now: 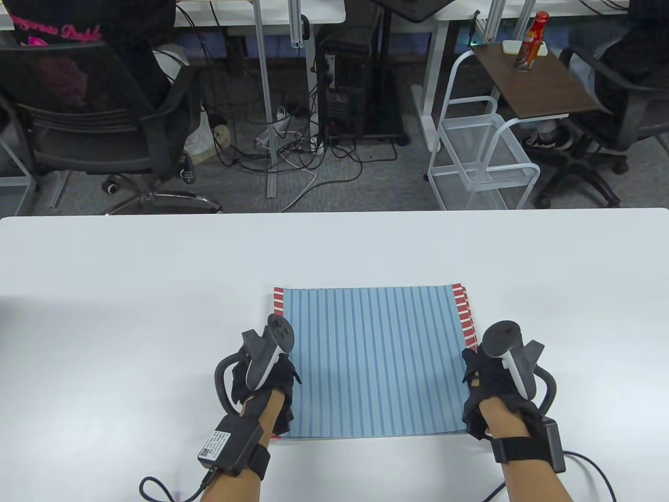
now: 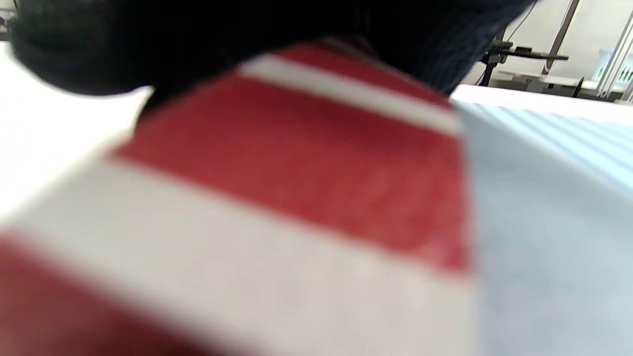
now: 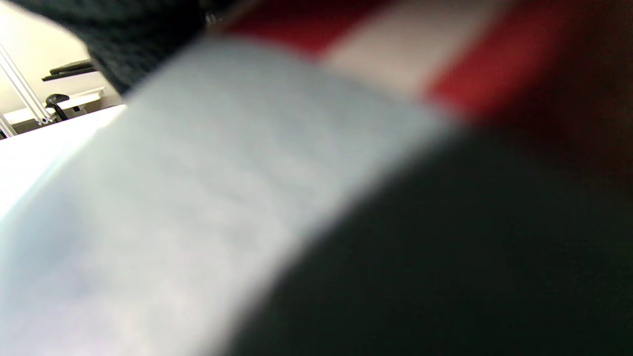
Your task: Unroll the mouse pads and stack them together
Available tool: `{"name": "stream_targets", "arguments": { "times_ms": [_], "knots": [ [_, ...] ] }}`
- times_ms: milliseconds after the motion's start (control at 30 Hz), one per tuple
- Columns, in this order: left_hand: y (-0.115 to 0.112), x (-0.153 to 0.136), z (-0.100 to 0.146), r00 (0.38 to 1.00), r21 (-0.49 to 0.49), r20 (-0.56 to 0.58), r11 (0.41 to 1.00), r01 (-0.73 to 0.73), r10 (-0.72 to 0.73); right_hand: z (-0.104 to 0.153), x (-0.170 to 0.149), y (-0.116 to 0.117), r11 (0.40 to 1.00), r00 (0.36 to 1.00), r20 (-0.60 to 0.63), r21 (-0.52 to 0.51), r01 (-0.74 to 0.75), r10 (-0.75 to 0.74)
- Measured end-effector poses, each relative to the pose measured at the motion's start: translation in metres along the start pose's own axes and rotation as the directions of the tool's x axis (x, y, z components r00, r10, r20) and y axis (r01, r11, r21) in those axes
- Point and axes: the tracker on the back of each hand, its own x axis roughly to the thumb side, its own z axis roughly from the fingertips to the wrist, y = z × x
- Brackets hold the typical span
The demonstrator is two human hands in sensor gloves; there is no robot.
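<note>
A blue striped mouse pad (image 1: 373, 361) lies flat on top of a red-and-white striped pad (image 1: 465, 314) that peeks out at the left and right edges, near the front of the white table (image 1: 130, 293). My left hand (image 1: 272, 384) rests on the stack's left edge. My right hand (image 1: 483, 389) rests on its right edge. The left wrist view shows the red-and-white pad (image 2: 296, 198) very close and blurred beside the blue pad (image 2: 544, 222), with my gloved fingers (image 2: 198, 39) above. The right wrist view shows the blue pad (image 3: 198, 198) blurred. How the fingers lie is hidden.
Beyond the table's far edge are office chairs (image 1: 99, 120), a computer tower (image 1: 350, 94), floor cables, a white wire cart (image 1: 486, 157) and a brown side table (image 1: 543, 83) with a red bottle (image 1: 530, 42).
</note>
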Motion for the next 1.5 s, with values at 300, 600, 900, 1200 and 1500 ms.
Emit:
{"name": "stream_targets", "arguments": {
  "times_ms": [300,600,900,1200,1500],
  "knots": [
    [-0.009,-0.002,-0.002,0.997,0.037,-0.015,0.996,0.076,-0.075,0.000,0.003,0.004,0.999,0.999,-0.016,-0.016,-0.045,0.045],
    [-0.015,0.015,0.010,0.962,-0.065,0.257,0.991,0.115,-0.095,0.000,0.006,0.009,0.995,0.995,-0.029,-0.010,-0.098,0.098],
    [-0.027,0.017,0.009,0.949,-0.237,0.307,0.960,0.147,-0.069,-0.003,0.035,0.008,0.948,0.946,0.066,0.017,-0.319,0.317],
    [-0.028,0.016,0.012,0.954,-0.215,0.288,0.965,0.154,-0.088,-0.029,0.050,0.010,0.905,0.942,0.194,0.282,-0.319,0.272],
    [-0.029,0.017,0.012,0.956,-0.209,0.279,0.965,0.157,-0.095,0.001,0.014,0.011,0.892,0.912,0.332,0.296,-0.342,0.240]
  ]
}}
